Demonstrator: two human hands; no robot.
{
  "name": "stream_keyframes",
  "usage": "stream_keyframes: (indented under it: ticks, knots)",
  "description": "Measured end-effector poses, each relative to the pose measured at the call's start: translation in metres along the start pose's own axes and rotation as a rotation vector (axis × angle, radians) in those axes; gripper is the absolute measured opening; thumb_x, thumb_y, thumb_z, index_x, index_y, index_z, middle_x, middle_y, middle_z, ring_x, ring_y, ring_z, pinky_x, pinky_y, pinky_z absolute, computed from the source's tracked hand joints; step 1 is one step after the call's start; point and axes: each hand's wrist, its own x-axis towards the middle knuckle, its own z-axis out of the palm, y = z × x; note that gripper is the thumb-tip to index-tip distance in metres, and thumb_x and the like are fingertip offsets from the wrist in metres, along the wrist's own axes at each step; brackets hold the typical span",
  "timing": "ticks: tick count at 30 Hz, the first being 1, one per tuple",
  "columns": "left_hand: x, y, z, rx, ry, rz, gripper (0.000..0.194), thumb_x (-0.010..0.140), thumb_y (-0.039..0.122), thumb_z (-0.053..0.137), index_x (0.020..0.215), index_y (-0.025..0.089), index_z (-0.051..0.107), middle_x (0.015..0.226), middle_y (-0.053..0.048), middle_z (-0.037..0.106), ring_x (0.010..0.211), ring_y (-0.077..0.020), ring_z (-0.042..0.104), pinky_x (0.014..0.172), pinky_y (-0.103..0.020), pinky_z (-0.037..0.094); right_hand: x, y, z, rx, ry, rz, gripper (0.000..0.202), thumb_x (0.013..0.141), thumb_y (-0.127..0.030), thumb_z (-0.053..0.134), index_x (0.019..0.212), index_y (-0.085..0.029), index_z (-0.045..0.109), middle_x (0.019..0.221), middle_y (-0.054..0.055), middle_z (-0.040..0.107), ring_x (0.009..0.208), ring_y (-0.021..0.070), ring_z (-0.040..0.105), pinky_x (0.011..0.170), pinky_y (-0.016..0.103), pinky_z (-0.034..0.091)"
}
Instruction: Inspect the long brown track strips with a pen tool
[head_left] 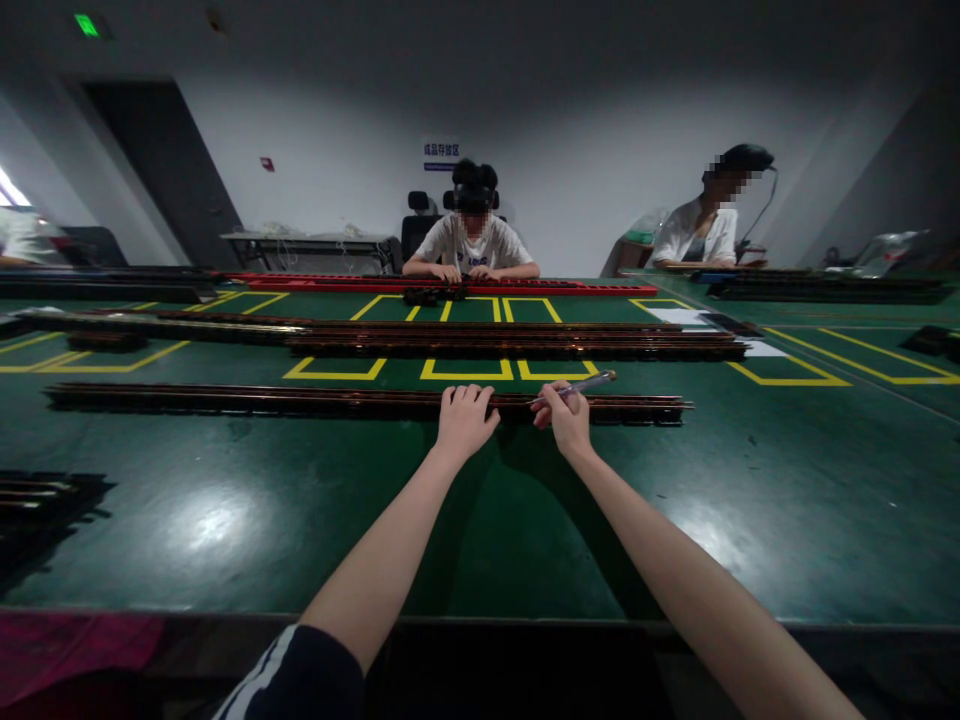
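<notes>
A long dark strip (225,398) with thin copper-coloured lines along it lies crosswise on the green table in front of me. My left hand (468,425) is closed over its near middle, fingers across the top and thumb on the near side. Just to the right, my right hand (564,418) grips a pen (587,383) with a clear barrel. The pen slants, its back end up to the right and its tip down at the strip. Whether the tip touches the strip is too small to tell.
Beyond lies a bundle of similar strips (517,341), among yellow tape outlines (334,376). More strips (45,495) sit at the near left. Across the green table (300,540), a person (472,245) handles things by a red rail (570,288). Another person (697,235) sits at the far right.
</notes>
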Motion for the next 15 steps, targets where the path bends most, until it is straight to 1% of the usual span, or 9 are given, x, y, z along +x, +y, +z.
stream_keyframes:
  ticks: [9,13,15]
  knots:
    - [0.0003,0.0022,-0.0040,0.008,-0.024,-0.009,0.039,0.091,0.036,0.042,0.121,0.019,0.059,0.119,-0.010,0.064,0.113,-0.0260,0.056,0.105,-0.047,0.036,-0.0001,0.0001,0.0000,-0.005,-0.006,-0.002,0.030,0.074,-0.048,0.061,0.068,-0.019,0.054,0.054,0.000,0.061,0.037,0.0110,0.054,0.033,0.021,0.042]
    - [0.0004,0.0017,-0.0028,0.004,-0.013,-0.010,0.036,0.091,0.036,0.042,0.120,0.022,0.059,0.118,-0.009,0.065,0.112,-0.0260,0.056,0.104,-0.048,0.036,0.0007,0.0011,-0.0001,-0.008,-0.009,0.004,0.030,0.074,-0.048,0.061,0.069,-0.019,0.054,0.054,0.000,0.062,0.037,0.0115,0.055,0.034,0.021,0.043]
    - [0.0003,0.0010,-0.0009,0.004,0.002,-0.005,0.036,0.092,0.035,0.041,0.120,0.021,0.060,0.117,-0.009,0.065,0.112,-0.0259,0.056,0.103,-0.047,0.037,0.0010,0.0016,-0.0004,-0.005,-0.005,0.007,0.030,0.074,-0.048,0.061,0.069,-0.019,0.054,0.054,0.000,0.062,0.037,0.0113,0.055,0.034,0.020,0.043]
